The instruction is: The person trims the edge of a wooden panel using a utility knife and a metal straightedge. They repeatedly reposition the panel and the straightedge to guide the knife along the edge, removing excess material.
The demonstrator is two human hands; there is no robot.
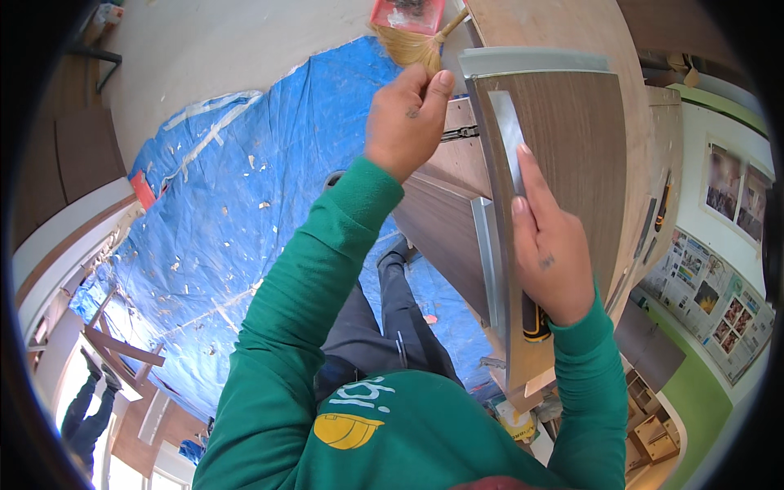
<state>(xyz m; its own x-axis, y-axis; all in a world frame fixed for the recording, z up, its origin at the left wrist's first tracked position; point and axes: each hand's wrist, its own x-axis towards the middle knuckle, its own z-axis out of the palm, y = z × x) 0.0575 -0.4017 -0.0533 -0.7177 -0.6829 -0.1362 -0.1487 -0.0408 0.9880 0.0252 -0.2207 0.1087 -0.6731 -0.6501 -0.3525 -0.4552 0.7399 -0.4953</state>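
My right hand (551,253) is wrapped round a flat file (508,131), a long silver metal strip with a black and yellow handle. Its index finger stretches along the metal. The file lies along the left edge of a brown wood-grain panel (572,147), which has a grey metal strip on its far edge. Left of that panel, my left hand (408,118) is raised, its fingers curled and its thumb against them. What it holds, if anything, is hidden. Below it is an open drawer (449,224) with a wood-grain front and a metal slide.
A blue tarp (229,245) covered with scraps spreads over the floor. Past my left hand are a straw broom (408,47) and a red dustpan (416,16). Another black and yellow tool (663,200) lies on the right. A person's legs (90,408) show at the lower left.
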